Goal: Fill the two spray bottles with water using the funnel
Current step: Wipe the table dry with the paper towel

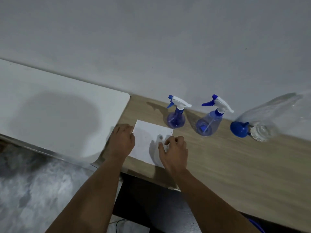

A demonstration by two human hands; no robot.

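Note:
Two clear blue spray bottles with white and blue trigger heads stand near the wall on the wooden table (235,165): the left spray bottle (176,119) and the right spray bottle (207,123). To their right a blue funnel (239,129) rests beside a clear water bottle (267,121), which lies on its side. A white sheet (148,140) lies flat in front of the spray bottles. My left hand (122,140) rests on the sheet's left edge. On the sheet's right part sits my right hand (175,149), fingers curled, with nothing visibly held.
A white table (50,105) adjoins the wooden one on the left. A grey wall rises behind both. Grey floor and a dark gap show below the table's front edge.

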